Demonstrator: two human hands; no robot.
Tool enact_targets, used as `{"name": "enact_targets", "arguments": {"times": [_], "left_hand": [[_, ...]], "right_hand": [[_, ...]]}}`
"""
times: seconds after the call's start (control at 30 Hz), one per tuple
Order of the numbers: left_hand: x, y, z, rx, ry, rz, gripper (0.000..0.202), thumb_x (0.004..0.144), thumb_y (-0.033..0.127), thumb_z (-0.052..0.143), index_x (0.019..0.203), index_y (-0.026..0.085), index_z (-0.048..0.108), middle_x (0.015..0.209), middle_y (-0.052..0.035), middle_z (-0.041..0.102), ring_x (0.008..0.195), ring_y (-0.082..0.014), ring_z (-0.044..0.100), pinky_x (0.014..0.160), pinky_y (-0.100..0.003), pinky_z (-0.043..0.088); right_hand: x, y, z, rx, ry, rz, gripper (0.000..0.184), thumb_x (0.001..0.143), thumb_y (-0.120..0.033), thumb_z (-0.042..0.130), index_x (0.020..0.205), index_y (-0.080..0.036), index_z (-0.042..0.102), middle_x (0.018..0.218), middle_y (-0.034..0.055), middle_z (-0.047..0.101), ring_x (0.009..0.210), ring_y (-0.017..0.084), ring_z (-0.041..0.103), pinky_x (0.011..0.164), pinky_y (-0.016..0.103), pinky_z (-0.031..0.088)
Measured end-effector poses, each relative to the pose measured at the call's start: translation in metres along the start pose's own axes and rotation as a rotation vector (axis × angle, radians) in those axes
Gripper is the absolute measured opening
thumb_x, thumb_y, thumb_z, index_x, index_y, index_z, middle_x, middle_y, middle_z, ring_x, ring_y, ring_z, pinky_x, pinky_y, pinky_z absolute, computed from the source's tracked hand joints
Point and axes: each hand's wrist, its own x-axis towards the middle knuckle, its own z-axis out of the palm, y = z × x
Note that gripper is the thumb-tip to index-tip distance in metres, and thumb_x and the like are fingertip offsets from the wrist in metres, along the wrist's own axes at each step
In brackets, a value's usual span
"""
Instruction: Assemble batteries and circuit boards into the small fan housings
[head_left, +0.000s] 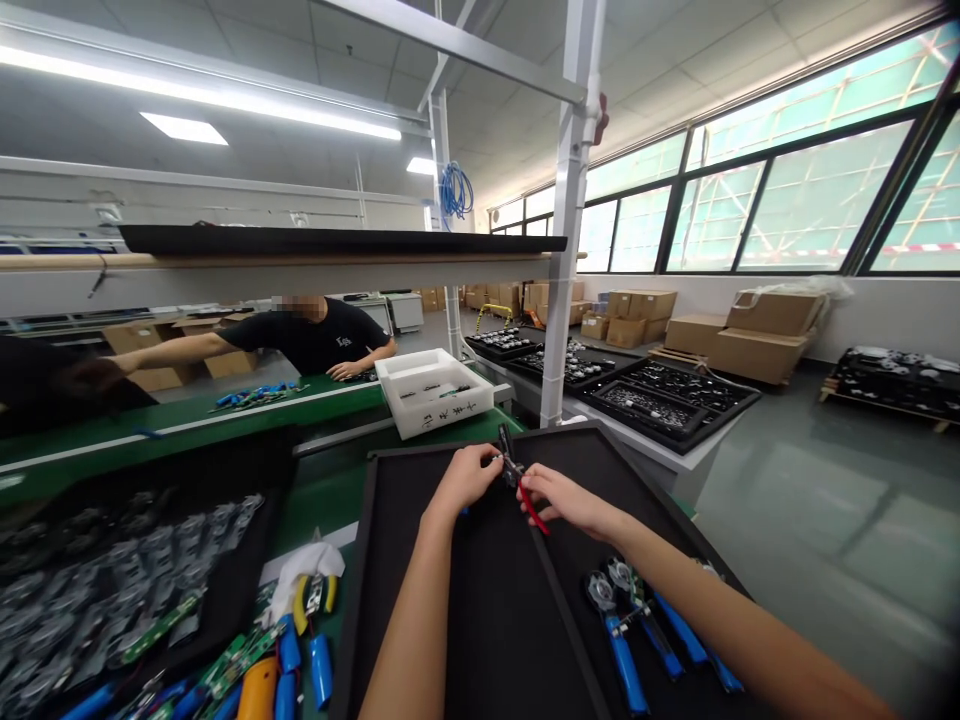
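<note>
Both hands work close together, nearly touching, above the far part of the black tray point(442, 450). My right hand point(566, 500) is closed around the red-handled pliers point(534, 510), and their dark metal head point(508, 465) stands up between my hands, near the far edge of the tray. My left hand point(469, 478) pinches at this head with the fingertips point(495, 460). I cannot tell if these fingers hold a small part or only the tool, because the hands cover the place.

The biggest risk is to my left fingers: they are so near the head that a strong squeeze of the handles could catch the skin. If my right grip becomes loose, the pliers could drop and hit the blue-handled pliers point(626, 650) lying toward the near right corner of the tray. A small piece could also slip from the fingers and jump over the tray rim, perhaps onto the green circuit boards point(161, 625) on the other black tray point(274, 470) at my left, where it would be hard to find.
</note>
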Motion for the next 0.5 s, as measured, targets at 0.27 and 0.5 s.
{"name": "enact_targets", "arguments": {"times": [0.27,0.5], "left_hand": [[0.002,-0.01,0.006,0.094,0.06,0.007,0.026,0.09,0.029,0.056,0.098,0.02,0.079,0.1,-0.006,0.079,0.094,-0.0236,0.071,0.082,-0.027,0.047],[0.005,-0.027,0.01,0.1,0.014,-0.005,0.028,0.091,0.029,0.056,0.103,0.022,0.081,0.106,-0.0041,0.08,0.099,-0.0231,0.072,0.086,-0.026,0.049]], "right_hand": [[0.021,-0.006,0.0,-0.189,-0.013,0.113,0.009,0.087,-0.028,0.055,0.093,-0.022,0.053,0.087,0.0013,0.057,0.076,0.016,0.061,0.057,0.023,0.052],[0.043,0.013,-0.005,-0.298,-0.004,0.171,0.007,0.09,-0.028,0.05,0.092,-0.022,0.05,0.073,-0.0021,0.054,0.054,0.011,0.051,0.048,0.02,0.045]]}}
